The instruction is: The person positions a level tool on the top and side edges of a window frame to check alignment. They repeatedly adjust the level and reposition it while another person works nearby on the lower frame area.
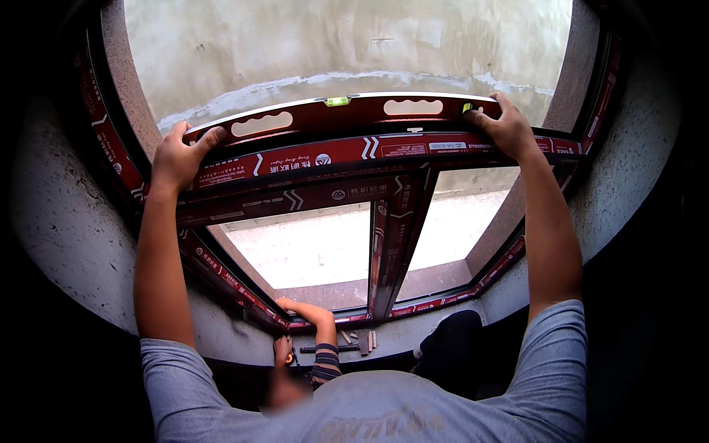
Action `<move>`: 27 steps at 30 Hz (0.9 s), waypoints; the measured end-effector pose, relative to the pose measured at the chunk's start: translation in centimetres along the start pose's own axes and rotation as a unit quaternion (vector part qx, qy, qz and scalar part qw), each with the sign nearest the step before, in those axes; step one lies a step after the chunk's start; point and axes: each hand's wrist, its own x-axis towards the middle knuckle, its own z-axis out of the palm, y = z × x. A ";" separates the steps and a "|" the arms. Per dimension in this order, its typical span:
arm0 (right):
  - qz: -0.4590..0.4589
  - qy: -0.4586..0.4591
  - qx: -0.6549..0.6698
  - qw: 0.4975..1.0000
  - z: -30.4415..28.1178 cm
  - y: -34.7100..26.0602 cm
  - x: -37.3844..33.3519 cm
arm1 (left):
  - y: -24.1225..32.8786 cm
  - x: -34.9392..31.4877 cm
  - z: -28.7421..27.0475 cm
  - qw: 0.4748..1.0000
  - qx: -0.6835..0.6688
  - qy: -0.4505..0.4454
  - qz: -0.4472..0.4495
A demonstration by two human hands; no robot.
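Note:
A long dark-red spirit level (pixel 343 117) lies along the top of a horizontal bar of the window frame (pixel 295 161), which is wrapped in red printed film. My left hand (pixel 176 158) grips the level's left end, thumb on its near face. At the other end my right hand (pixel 509 130) is closed around it, thumb pressed beside the end vial. A yellow-green vial (pixel 337 102) sits in the middle of the level's upper edge; its bubble is too small to read. Both my arms reach up and forward.
Below left, another person's hand (pixel 283 304) touches the frame's lower corner, and their other hand (pixel 282 348) is close to a small orange-and-black item. A hammer (pixel 362 342) and small wooden pieces (pixel 373 339) lie on the sill. Concrete walls (pixel 74 221) flank the frame.

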 end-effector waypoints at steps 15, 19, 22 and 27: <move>-0.017 0.015 0.028 0.999 0.5 1.2 0.2 | -0.1 -0.2 0.3 1.000 0.016 -0.003 0.002; -0.018 -0.006 0.072 0.997 0.6 0.9 0.3 | -1.4 0.1 0.8 1.000 -0.002 -0.001 0.008; -0.042 -0.013 0.081 0.996 0.6 1.8 0.4 | -2.5 1.0 1.0 1.000 0.011 -0.014 0.024; -0.075 -0.013 0.069 0.995 1.0 2.9 1.0 | -3.9 1.5 1.5 0.998 -0.040 -0.027 0.038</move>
